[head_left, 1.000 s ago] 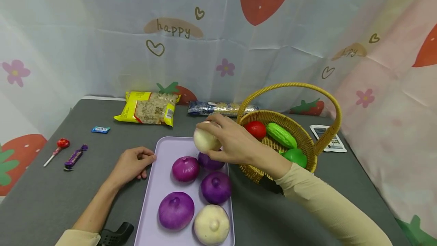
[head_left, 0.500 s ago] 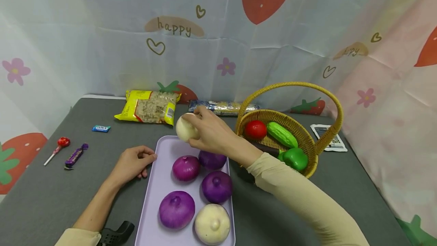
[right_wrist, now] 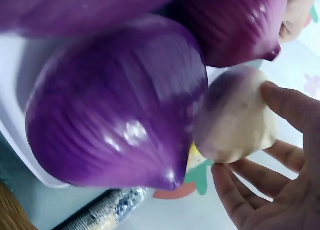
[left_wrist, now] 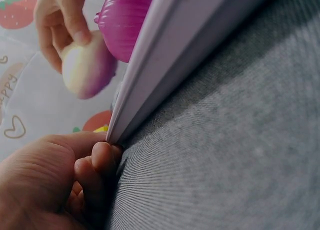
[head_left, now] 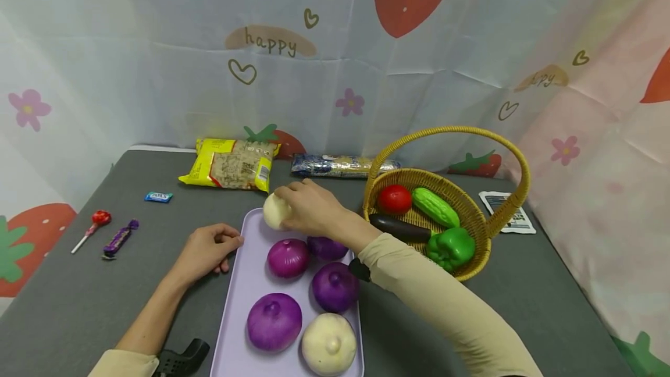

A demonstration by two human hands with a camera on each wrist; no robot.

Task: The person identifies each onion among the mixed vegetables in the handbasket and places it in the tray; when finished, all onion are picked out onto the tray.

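My right hand (head_left: 309, 208) holds a white onion (head_left: 275, 212) over the far left corner of the lilac tray (head_left: 235, 307). In the right wrist view, thumb and fingers are spread around that onion (right_wrist: 237, 115), which has a purplish side. My left hand (head_left: 209, 249) pinches the tray's left rim; the left wrist view has its fingertips (left_wrist: 104, 157) right at the edge. On the tray lie several purple onions, among them a large one (head_left: 274, 323) near the front and a smaller, redder one (head_left: 288, 258) near my right hand. Another white onion (head_left: 328, 344) sits at the front right.
To the right stands a yellow wicker basket (head_left: 473, 214) with a tomato (head_left: 395, 199), a cucumber (head_left: 435, 207), an eggplant (head_left: 400, 228) and a green pepper (head_left: 451, 248). Behind are a yellow bag (head_left: 232, 164) and a long shiny packet (head_left: 340, 166). A lollipop (head_left: 100, 219) and wrapped candies lie left.
My right hand has carried the white onion leftward from above the purple onions, then lowered it at the tray's far left corner. The left hand has stayed at the rim.
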